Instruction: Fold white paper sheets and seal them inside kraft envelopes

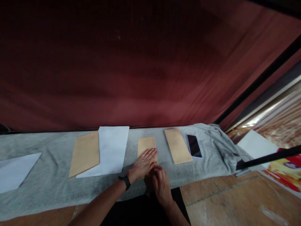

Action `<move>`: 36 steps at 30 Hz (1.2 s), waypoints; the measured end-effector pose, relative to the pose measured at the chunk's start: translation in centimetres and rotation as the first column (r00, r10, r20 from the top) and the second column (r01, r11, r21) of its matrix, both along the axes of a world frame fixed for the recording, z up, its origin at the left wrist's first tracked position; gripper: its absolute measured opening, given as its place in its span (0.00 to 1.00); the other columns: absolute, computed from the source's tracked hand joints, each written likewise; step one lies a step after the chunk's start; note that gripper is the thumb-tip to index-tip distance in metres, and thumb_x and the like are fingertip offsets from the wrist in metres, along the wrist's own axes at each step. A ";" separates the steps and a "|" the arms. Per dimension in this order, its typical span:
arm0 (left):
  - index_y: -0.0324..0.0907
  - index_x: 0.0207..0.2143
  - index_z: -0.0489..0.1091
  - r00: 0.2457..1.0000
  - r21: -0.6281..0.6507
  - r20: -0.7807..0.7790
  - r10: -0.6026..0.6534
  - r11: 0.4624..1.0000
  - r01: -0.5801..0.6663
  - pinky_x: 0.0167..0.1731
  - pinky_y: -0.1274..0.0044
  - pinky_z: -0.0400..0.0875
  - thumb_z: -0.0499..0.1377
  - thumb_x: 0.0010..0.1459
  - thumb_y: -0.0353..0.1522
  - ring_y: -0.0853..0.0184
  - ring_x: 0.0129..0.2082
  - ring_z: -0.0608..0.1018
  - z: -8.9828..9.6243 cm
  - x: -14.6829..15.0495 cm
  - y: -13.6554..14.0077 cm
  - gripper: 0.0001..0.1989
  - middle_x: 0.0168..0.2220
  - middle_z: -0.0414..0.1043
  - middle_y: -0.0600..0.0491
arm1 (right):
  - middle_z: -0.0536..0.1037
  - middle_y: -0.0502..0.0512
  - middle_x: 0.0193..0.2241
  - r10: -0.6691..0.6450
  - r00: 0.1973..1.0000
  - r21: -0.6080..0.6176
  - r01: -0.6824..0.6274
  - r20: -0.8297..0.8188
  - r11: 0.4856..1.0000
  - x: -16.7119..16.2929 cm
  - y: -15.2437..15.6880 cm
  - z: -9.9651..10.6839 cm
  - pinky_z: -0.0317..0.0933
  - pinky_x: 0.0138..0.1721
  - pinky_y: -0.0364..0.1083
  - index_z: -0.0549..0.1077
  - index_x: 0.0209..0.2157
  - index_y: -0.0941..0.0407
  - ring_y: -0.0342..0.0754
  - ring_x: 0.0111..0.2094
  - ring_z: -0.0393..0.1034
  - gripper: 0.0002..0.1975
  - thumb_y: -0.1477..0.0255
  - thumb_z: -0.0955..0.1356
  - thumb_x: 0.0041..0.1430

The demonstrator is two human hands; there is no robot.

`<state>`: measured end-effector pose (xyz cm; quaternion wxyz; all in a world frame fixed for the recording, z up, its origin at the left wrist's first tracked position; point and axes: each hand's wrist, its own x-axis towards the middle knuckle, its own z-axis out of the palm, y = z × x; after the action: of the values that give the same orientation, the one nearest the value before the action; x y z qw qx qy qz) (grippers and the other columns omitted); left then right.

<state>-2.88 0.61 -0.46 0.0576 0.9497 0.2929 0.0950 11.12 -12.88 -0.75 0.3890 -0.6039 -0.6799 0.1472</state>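
Observation:
A small tan paper envelope lies on the grey cloth in front of me, its lower part mostly covered by my hands. My left hand, with a dark band on the wrist, rests flat across it with the fingers stretched out. At its near right edge my right hand has curled fingers closed on the paper; the fingertips are partly hidden. Another tan envelope lies to the right, apart from both hands.
Beyond that envelope lies a smartphone. Leftward, a larger tan envelope overlaps a white paper sheet; more white paper is at far left. A dark red fabric wall rises behind the grey cloth. Tiled floor shows below.

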 end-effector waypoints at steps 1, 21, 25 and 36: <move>0.39 0.68 0.51 1.000 -0.008 -0.005 -0.015 1.000 0.014 0.69 0.66 0.46 0.46 0.70 0.35 0.64 0.71 0.52 0.1 -0.2 -0.5 0.27 0.71 0.50 0.46 | 0.73 0.59 0.51 -0.004 1.000 0.004 0.004 -0.014 1.000 0.0 0.0 0.0 0.66 0.54 0.51 0.66 0.54 0.52 0.51 0.52 0.69 0.16 0.68 0.55 0.72; 0.40 0.68 0.54 0.992 -0.117 0.028 -0.127 0.985 0.129 0.68 0.64 0.51 0.55 0.66 0.41 0.58 0.69 0.58 2.6 -3.9 -8.3 0.31 0.68 0.56 0.43 | 0.66 0.53 0.64 0.115 0.918 -0.011 -0.120 0.379 0.993 1.1 6.3 -0.4 0.50 0.67 0.54 0.61 0.66 0.51 0.47 0.65 0.59 0.23 0.66 0.54 0.73; 0.41 0.67 0.56 0.990 -0.132 0.002 -0.141 0.981 0.140 0.68 0.66 0.50 0.54 0.66 0.44 0.59 0.68 0.61 2.5 -4.2 -8.4 0.31 0.67 0.59 0.44 | 0.63 0.57 0.65 0.082 0.886 -0.026 -0.079 0.457 0.997 0.7 9.1 -0.3 0.48 0.67 0.55 0.58 0.67 0.54 0.49 0.66 0.57 0.25 0.64 0.54 0.73; 0.45 0.70 0.46 0.997 -0.095 0.048 -0.066 0.993 0.070 0.67 0.67 0.53 0.56 0.65 0.43 0.60 0.69 0.59 2.7 -5.3 -10.0 0.36 0.70 0.51 0.47 | 0.59 0.66 0.67 -0.018 0.873 0.016 0.012 0.488 1.000 1.2 10.1 -1.2 0.48 0.65 0.60 0.54 0.68 0.61 0.55 0.67 0.54 0.28 0.62 0.54 0.73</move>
<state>-8.14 -9.41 2.19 0.1131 0.9529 0.2632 0.1000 12.30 -2.81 -1.94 0.2100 -0.6242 -0.7523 -0.0171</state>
